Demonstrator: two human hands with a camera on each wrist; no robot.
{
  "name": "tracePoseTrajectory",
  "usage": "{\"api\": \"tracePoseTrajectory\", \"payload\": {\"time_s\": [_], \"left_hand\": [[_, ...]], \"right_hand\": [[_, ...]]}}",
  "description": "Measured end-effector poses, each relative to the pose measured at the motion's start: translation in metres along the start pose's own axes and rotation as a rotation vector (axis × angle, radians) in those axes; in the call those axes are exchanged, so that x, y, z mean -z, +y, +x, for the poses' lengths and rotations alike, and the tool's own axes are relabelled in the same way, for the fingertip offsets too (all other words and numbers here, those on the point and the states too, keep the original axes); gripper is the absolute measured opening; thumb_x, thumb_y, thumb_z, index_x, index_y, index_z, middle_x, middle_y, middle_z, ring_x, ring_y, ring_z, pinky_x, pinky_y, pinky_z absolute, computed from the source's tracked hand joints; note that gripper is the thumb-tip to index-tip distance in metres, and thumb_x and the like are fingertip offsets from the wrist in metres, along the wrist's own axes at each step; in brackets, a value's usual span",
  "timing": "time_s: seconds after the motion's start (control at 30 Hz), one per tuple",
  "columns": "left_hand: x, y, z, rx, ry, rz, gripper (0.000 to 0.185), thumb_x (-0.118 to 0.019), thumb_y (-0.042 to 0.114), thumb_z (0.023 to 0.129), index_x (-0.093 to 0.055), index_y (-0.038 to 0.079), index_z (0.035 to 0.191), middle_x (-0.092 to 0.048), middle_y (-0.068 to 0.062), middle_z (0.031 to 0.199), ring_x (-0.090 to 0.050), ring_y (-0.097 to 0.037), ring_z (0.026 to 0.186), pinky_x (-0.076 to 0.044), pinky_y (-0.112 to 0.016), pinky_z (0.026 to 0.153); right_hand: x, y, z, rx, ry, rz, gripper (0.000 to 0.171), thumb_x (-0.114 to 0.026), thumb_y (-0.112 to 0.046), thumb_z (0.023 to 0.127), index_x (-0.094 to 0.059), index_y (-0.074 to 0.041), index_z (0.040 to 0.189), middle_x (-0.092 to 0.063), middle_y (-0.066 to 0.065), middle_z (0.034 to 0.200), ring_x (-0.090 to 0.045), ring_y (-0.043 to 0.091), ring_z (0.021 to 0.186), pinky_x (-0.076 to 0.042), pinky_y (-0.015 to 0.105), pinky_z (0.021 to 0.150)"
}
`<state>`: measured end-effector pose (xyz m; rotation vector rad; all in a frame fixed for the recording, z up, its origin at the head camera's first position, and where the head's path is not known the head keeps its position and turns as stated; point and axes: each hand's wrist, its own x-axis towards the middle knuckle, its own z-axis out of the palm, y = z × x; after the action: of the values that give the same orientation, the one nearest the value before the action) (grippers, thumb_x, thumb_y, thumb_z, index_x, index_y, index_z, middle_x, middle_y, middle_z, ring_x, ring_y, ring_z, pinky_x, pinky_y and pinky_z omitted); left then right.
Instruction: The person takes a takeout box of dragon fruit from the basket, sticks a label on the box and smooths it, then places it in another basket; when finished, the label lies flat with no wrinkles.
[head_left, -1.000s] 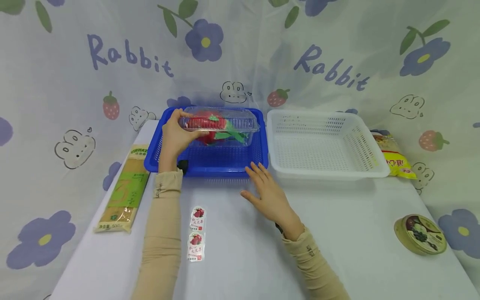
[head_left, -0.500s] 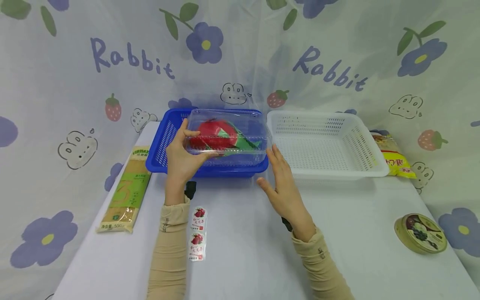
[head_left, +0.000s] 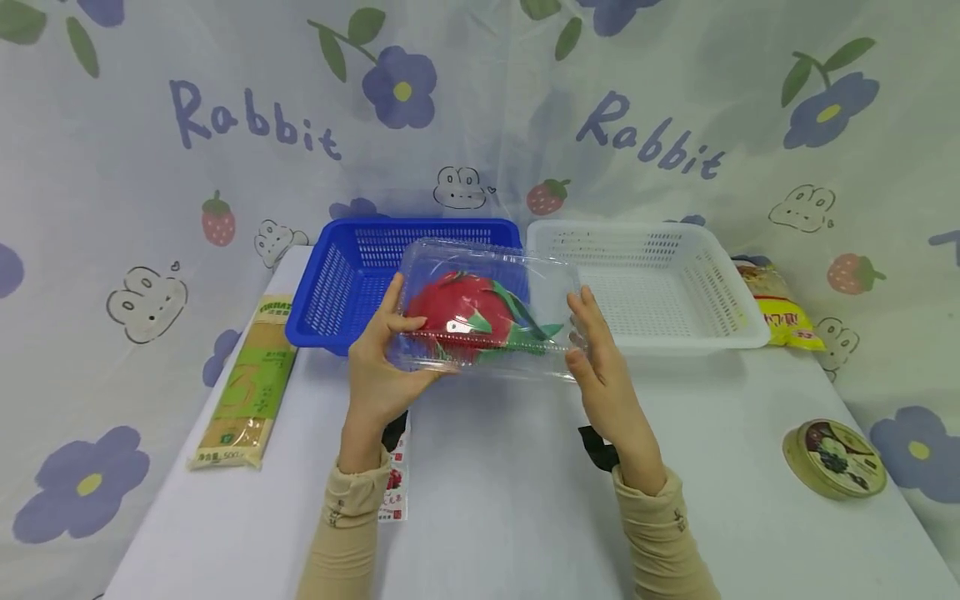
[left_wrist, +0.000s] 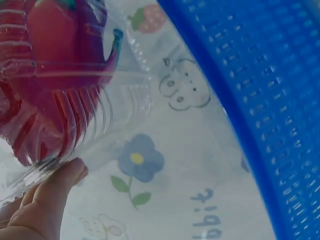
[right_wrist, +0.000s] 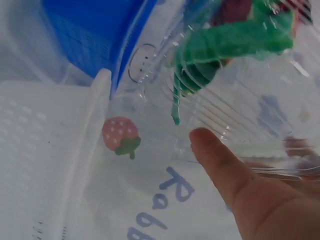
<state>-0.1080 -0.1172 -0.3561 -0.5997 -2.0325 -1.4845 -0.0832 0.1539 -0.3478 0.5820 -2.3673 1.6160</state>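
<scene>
A clear plastic clamshell box (head_left: 536, 275) is held up in front of the blue basket (head_left: 330, 287), over the table. Inside it lies a red dragon fruit (head_left: 457, 304) with green scales. My left hand (head_left: 382, 362) grips the box's left end, thumb along the near side. At the right end my right hand (head_left: 611, 383) holds the box between thumb and fingers. The left wrist view shows the red fruit (left_wrist: 55, 35) through ribbed plastic above the left fingers (left_wrist: 47, 200). In the right wrist view, a digit of the right hand (right_wrist: 265, 200) touches the box near the green tips.
Beside the blue basket stands a white basket (head_left: 637, 343), with a yellow packet (head_left: 783, 312) behind its right side. A pack of noodles (head_left: 243, 383) lies at the left. Dragon fruit stickers (head_left: 393, 500) lie near the left forearm. A round tin (head_left: 836, 458) sits at the right.
My left hand has lifted the box from the blue basket and brought it nearer and to the right. My right hand has moved up and right and now holds the box's right end.
</scene>
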Motion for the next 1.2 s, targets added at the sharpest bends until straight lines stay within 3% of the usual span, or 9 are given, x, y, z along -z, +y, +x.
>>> {"api": "tracePoseTrajectory", "payload": {"time_s": [0.2,0.37,0.43,0.57,0.67,0.73,0.83,1.07,1.2], "left_hand": [[-0.011,0.016,-0.015,-0.190,-0.028,-0.071,0.058,-0.080,0.044,0.073,-0.059,-0.004,0.096,-0.038,-0.027,0.150,-0.040,-0.041,0.138,-0.041,-0.029,0.109],[-0.017,0.035,-0.031,-0.298,-0.093,-0.103,0.046,-0.087,0.024,0.072,-0.058,-0.003,0.095,-0.032,-0.029,0.152,-0.032,-0.035,0.144,-0.034,-0.035,0.115],[-0.016,0.041,-0.041,-0.244,-0.155,-0.102,0.052,-0.091,0.012,0.064,-0.058,-0.001,0.102,-0.025,-0.028,0.156,-0.025,-0.034,0.148,-0.029,-0.034,0.118],[-0.009,0.049,-0.059,-0.009,-0.267,-0.135,0.079,-0.092,0.023,0.062,-0.053,0.005,0.128,-0.012,-0.019,0.162,-0.011,-0.031,0.152,-0.023,-0.026,0.119],[-0.010,0.046,-0.069,0.149,-0.242,-0.138,0.097,-0.088,0.037,0.066,-0.040,0.009,0.146,-0.013,-0.012,0.164,-0.011,-0.033,0.151,-0.027,-0.040,0.118],[-0.014,0.042,-0.076,0.228,-0.209,-0.108,0.108,-0.090,0.034,0.063,-0.032,0.012,0.151,-0.015,-0.011,0.163,-0.014,-0.036,0.150,-0.028,-0.055,0.114],[-0.019,0.037,-0.085,0.313,-0.207,-0.013,0.124,-0.094,0.031,0.054,-0.024,0.018,0.155,-0.016,-0.011,0.163,-0.018,-0.044,0.147,-0.028,-0.070,0.105],[-0.029,0.032,-0.104,0.458,-0.312,0.159,0.128,-0.095,0.032,0.051,-0.022,0.020,0.155,-0.010,-0.011,0.164,-0.020,-0.047,0.146,-0.039,-0.063,0.100],[-0.032,0.027,-0.111,0.471,-0.350,0.215,0.130,-0.095,0.033,0.050,-0.020,0.019,0.156,-0.009,-0.014,0.164,-0.020,-0.048,0.145,-0.043,-0.060,0.099]], "right_hand": [[0.018,0.008,-0.006,-0.074,0.028,0.261,0.061,-0.038,-0.040,0.103,-0.021,-0.012,0.155,-0.001,0.000,0.165,-0.013,0.035,0.150,-0.018,0.066,0.115],[0.029,0.011,-0.010,-0.104,0.124,0.503,0.060,-0.040,-0.029,0.101,-0.022,-0.007,0.154,-0.018,0.006,0.160,-0.022,0.032,0.145,-0.019,0.054,0.119],[0.032,0.011,-0.013,-0.059,0.120,0.515,0.057,-0.039,-0.023,0.101,-0.024,-0.003,0.152,-0.025,0.007,0.158,-0.028,0.029,0.142,-0.025,0.041,0.119],[0.033,0.012,-0.017,0.052,0.093,0.455,0.051,-0.037,-0.010,0.099,-0.031,0.001,0.149,-0.035,0.002,0.155,-0.037,0.021,0.138,-0.033,0.023,0.113],[0.028,0.015,-0.019,0.101,0.085,0.376,0.052,-0.041,-0.005,0.096,-0.034,0.004,0.147,-0.036,0.002,0.155,-0.037,0.019,0.139,-0.029,0.022,0.115],[0.024,0.020,-0.020,0.120,0.069,0.313,0.053,-0.043,-0.002,0.095,-0.032,0.006,0.146,-0.034,0.004,0.155,-0.034,0.017,0.141,-0.025,0.021,0.116],[0.019,0.028,-0.022,0.127,0.024,0.245,0.055,-0.042,0.001,0.093,-0.030,0.008,0.146,-0.031,0.004,0.156,-0.031,0.013,0.142,-0.023,0.020,0.116],[0.014,0.050,-0.033,0.086,-0.022,0.147,0.059,-0.043,0.011,0.089,-0.029,0.008,0.146,-0.029,0.030,0.147,-0.036,0.015,0.134,-0.028,0.017,0.112],[0.009,0.058,-0.038,-0.002,-0.040,0.033,0.061,-0.051,0.006,0.090,-0.031,0.003,0.148,-0.033,0.027,0.147,-0.040,0.024,0.131,-0.031,0.018,0.111]]}}
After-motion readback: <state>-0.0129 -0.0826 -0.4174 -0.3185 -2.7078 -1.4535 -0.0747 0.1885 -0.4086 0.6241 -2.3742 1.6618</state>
